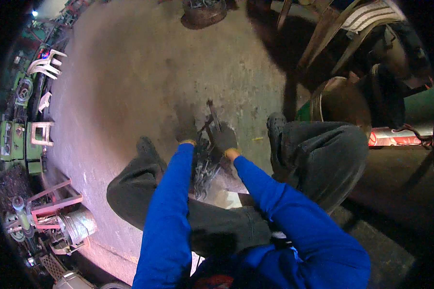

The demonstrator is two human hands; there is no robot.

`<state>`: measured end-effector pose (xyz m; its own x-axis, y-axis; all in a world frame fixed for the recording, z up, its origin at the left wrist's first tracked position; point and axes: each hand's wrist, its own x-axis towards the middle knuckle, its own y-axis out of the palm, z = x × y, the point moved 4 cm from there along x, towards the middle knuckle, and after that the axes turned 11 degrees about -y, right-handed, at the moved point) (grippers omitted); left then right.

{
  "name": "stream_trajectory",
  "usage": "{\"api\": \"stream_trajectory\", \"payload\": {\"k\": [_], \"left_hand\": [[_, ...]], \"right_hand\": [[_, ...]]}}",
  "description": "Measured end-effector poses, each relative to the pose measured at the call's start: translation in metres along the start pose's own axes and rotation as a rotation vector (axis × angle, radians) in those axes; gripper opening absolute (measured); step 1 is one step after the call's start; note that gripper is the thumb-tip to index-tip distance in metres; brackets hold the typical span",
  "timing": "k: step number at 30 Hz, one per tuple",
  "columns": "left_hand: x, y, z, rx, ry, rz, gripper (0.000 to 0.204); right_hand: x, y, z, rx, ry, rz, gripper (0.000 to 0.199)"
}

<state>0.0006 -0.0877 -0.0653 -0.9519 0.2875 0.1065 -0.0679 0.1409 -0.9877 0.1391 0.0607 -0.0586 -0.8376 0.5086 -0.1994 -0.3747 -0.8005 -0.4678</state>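
Both hands wear dark grey gloves with yellowish cuffs and reach down between my knees. My right hand [225, 139] is closed around a thin dark metal bar [213, 114], which sticks out past the fingers, away from me. Close beside it, my left hand [185, 131] is smeared by motion and its fingers do not show clearly. Below and between the hands lies a heap of grey metal pieces [205, 176], long and thin, partly hidden by my sleeves. Their exact kind is too small and dark to tell.
A round container of metal pieces [204, 14] stands at the far edge. To the right are a large drum [342, 103] and a chair [371, 19]. White plastic stools [42, 133], green machinery [14, 139], a red metal frame [58, 204] and a pale cylinder [78, 225] line the left.
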Motion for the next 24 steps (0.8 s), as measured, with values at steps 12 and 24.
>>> {"api": "stream_trajectory", "payload": {"k": [12, 24], "left_hand": [[0.02, -0.006, -0.015, -0.115, 0.019, -0.102, 0.043], [0.016, -0.005, -0.003, -0.094, 0.064, -0.11, 0.024]], "right_hand": [[-0.01, 0.004, -0.033, -0.134, 0.019, 0.139, 0.043], [-0.002, -0.015, 0.027, 0.06, -0.06, -0.059, 0.051]]}}
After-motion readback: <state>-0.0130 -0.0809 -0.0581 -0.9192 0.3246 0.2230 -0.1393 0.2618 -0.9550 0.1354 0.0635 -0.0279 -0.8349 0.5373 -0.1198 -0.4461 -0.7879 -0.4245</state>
